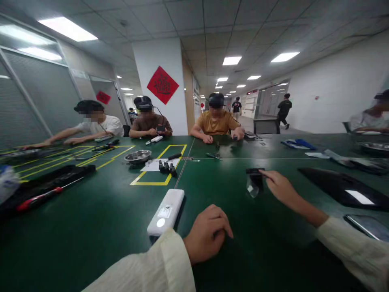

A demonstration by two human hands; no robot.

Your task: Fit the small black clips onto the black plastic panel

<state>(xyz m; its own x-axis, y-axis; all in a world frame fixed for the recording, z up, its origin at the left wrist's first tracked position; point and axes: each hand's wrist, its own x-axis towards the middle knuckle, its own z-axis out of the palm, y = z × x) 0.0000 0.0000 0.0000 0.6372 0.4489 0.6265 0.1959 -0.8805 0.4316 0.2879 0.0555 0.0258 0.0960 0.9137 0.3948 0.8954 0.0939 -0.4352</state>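
On the green tabletop (91,227), near its front edge, the left hand (208,234) rests curled in a loose fist. Its grip is closed with nothing showing inside, just beside a white remote (166,211). Farther out, the right hand (281,187) lays its fingers (266,173) on a small black box (254,172), above a clear plastic piece (251,190). The thumb is hidden, so I cannot tell whether that grip closes on the box. Both small things are blurred.
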